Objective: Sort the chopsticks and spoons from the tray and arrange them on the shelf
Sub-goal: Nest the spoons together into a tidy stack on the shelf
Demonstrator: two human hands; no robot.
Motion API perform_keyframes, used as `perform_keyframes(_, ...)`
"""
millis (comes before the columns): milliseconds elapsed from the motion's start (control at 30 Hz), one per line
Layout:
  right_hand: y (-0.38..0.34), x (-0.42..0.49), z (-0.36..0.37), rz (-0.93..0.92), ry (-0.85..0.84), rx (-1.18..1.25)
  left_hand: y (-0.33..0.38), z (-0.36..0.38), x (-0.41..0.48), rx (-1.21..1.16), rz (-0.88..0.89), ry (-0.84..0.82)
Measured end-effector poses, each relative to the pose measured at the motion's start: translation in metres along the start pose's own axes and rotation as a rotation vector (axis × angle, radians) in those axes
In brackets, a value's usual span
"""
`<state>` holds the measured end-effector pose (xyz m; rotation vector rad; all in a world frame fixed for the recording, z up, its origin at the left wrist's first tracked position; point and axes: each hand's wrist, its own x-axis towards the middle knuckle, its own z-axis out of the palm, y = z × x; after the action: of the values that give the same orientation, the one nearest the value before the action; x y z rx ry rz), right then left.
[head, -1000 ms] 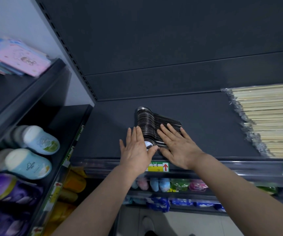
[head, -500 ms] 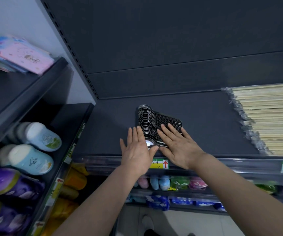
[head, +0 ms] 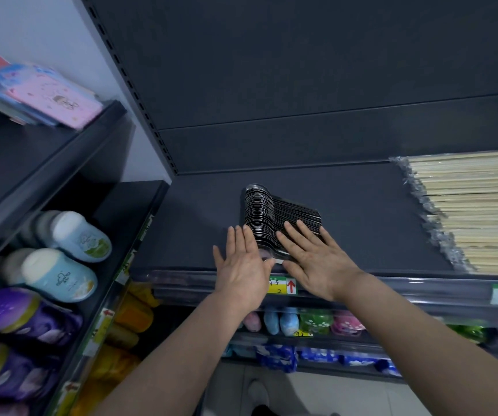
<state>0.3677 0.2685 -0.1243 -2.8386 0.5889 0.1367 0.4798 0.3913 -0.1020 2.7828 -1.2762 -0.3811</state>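
A tight row of stacked metal spoons (head: 267, 210) lies on the dark grey shelf (head: 361, 217), bowls to the left and handles fanning right. My left hand (head: 243, 265) lies flat beside the near end of the row, fingers together, against the spoon bowls. My right hand (head: 316, 256) rests flat on the spoon handles, fingers spread. Neither hand grips anything. Packs of wooden chopsticks (head: 475, 211) in clear wrap lie stacked at the right end of the same shelf. No tray is in view.
A price label with a red arrow (head: 282, 285) sits on the shelf's front rail. Left shelves hold bottles (head: 58, 274) and pink packets (head: 52, 99). Lower shelves hold small coloured items (head: 316, 321). The shelf's back panel rises close behind the spoons.
Both hands stay flat at the near end of the spoon row, almost unmoved. The view has shifted slightly to the right.
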Motion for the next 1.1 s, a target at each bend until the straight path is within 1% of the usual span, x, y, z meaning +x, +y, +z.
perform_keyframes(200, -0.001, -0.005, 0.001, -0.015, 0.000, -0.012, -0.002, 0.000, -0.002, -0.031, 0.004, 0.002)
perform_keyframes(400, 0.004, -0.001, -0.004, -0.004, 0.024, -0.004, -0.014, -0.014, 0.014, -0.162, -0.012, 0.052)
perform_keyframes(500, 0.008, 0.006, -0.009, 0.033, 0.023, -0.006, -0.019, -0.021, 0.028, -0.138, 0.016, 0.050)
perform_keyframes(700, 0.011, 0.031, -0.014, 0.074, 0.019, 0.027, -0.016, -0.028, 0.056, -0.076, 0.114, -0.019)
perform_keyframes(900, 0.011, 0.042, -0.013, 0.073, -0.014, 0.060, -0.022, -0.024, 0.067, -0.022, 0.161, -0.091)
perform_keyframes(1100, 0.010, 0.039, -0.013, 0.072, -0.022, 0.061, -0.026, -0.019, 0.066, -0.039, 0.168, -0.083)
